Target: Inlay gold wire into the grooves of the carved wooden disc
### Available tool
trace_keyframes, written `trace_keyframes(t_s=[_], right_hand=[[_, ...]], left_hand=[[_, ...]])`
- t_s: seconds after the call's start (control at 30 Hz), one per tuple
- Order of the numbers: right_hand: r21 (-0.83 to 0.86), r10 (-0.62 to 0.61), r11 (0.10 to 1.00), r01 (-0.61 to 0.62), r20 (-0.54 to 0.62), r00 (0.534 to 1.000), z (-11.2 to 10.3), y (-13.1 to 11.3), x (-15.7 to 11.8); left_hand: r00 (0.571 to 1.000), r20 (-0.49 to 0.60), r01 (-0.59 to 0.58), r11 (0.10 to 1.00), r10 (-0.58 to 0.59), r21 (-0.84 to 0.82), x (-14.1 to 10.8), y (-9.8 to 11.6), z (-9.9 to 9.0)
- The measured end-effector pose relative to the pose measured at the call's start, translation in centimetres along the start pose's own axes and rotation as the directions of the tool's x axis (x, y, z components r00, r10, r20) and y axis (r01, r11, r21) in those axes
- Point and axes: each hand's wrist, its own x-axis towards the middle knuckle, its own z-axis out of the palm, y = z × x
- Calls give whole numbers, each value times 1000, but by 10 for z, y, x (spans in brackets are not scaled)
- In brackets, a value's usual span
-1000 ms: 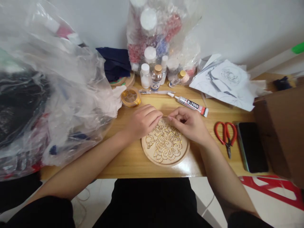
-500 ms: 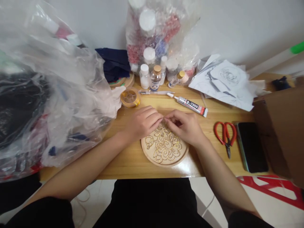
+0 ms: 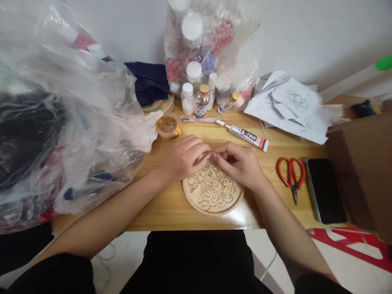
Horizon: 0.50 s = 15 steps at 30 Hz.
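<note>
A round wooden board (image 3: 188, 200) lies on the table, bearing a flower design outlined in gold wire (image 3: 218, 187). Over its far edge, my left hand (image 3: 186, 158) is closed in a pinch, palm down. Opposite it, my right hand (image 3: 237, 163) pinches too, thumb against curled forefinger. Their fingertips nearly meet, and a thin piece of wire (image 3: 210, 152) shows between them, mostly hidden by the fingers. Behind my left hand sits a spool of gold wire (image 3: 169, 126).
Beyond the hands lie a glue tube (image 3: 247, 135), a pen (image 3: 196, 119) and small bottles (image 3: 201, 102). At right are red-handled pliers (image 3: 292, 177), a phone (image 3: 325, 190) and a cardboard box (image 3: 364, 163). Plastic bags (image 3: 101, 110) crowd the left; drawn sheets (image 3: 288, 106) lie at the back.
The fingers of my left hand have lifted and parted a little from the thumb, and more of the wire shows. My right hand keeps its pinch; the board stays put.
</note>
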Motion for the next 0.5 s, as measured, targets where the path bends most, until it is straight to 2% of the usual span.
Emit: trace_keyframes(t_s=[0.13,0.5], right_hand=[[-10,-12,1000,12,5,1000,0,1,0],[-36,-2,999,2,-8,1000,2,0,-1]], left_hand=[[999,25,-30,1000,31,-7,0,-1,1],[1000,-10,-19,1000,19,14,-1,-1,3]])
